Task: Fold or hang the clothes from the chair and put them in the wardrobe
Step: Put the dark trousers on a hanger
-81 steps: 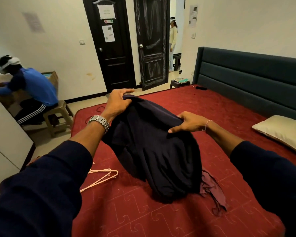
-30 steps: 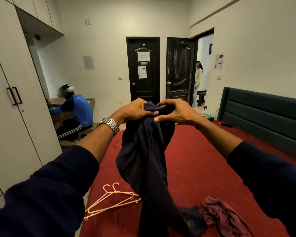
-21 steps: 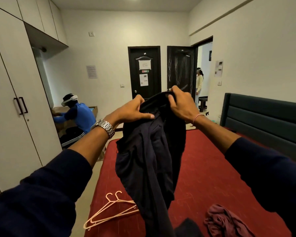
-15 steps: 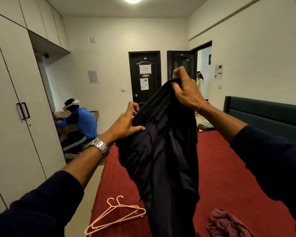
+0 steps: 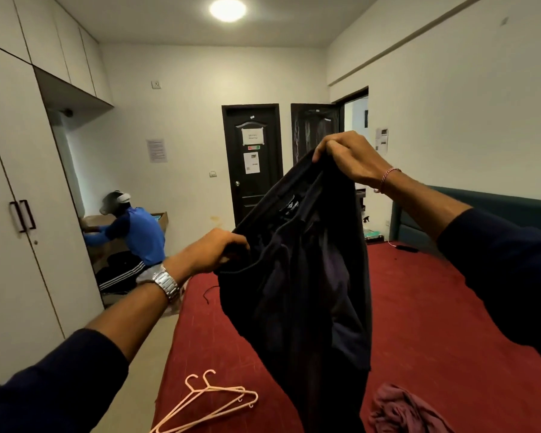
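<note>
Above the red bed (image 5: 419, 323), seen from the head camera, a dark garment (image 5: 297, 292) hung in the air between both hands, clear of the mattress where the picture showed it; its lower end ran out of the bottom edge. The left hand (image 5: 211, 253) had its fingers curled round the garment's lower-left upper edge, and the right hand (image 5: 347, 157) pinched the higher corner, so the top edge slanted up toward the right. The garment's long axis ran roughly up and down, a small label near the top facing the camera.

The white wardrobe (image 5: 16, 229) stood along the left wall with its doors closed, so its contents could not be seen. A cardboard box (image 5: 161, 218) sat in the alcove beyond it, behind a seated person in a blue top (image 5: 138, 235); what it held was unclear.

Two pink hangers (image 5: 206, 401) lay near the bed's left edge, and a maroon cloth (image 5: 400, 407) lay crumpled low on the right. A strip of bare floor ran between bed and wardrobe. The far door stood open by the dark headboard (image 5: 481, 214).
</note>
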Demonstrator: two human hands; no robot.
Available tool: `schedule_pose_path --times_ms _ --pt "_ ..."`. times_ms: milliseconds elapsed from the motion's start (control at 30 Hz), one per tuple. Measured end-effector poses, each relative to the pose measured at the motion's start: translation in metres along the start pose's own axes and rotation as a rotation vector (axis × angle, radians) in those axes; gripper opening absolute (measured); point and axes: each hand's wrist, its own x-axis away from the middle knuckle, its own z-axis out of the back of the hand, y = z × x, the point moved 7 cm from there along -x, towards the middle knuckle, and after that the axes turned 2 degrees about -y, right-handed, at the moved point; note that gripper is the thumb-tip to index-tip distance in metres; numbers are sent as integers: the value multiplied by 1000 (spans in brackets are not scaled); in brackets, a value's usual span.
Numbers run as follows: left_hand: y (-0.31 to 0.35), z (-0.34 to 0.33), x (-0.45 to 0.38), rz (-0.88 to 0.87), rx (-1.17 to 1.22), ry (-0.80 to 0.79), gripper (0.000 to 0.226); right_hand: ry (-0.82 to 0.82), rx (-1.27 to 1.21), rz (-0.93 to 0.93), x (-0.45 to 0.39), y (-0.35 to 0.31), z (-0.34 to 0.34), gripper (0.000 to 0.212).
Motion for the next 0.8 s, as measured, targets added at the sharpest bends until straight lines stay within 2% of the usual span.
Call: schedule_pose_path --times_ms 133,167,233,300,367,400,467,600,633,733,800 --pt "-4 15 -2 136 166 -297 42 -155 120 -5 6 17 9 34" --pt "1 17 -2 147 225 -332 38 -186 176 20 8 21 12 44" --pt "16 20 0 185 331 -375 34 -200 254 40 10 29 25 69" --pt "25 20 6 220 387 -375 42 -212 312 68 12 34 37 81" --pt "28 21 10 194 267 -369 52 -266 320 93 17 38 43 85" --pt "29 24 9 160 172 -351 56 -291 304 105 21 40 44 87" --pt "29 37 0 109 29 -228 50 -312 289 132 27 44 45 92" --pt "22 76 -17 101 14 79 49 -341 341 163 29 66 56 88" --pt "19 87 -19 117 38 135 47 -337 354 164 29 72 60 82" --pt "17 111 -28 200 192 278 12 -258 306 179 25 81 75 54" --pt "17 122 -35 246 347 342 15 -208 262 203 22 80 86 40"
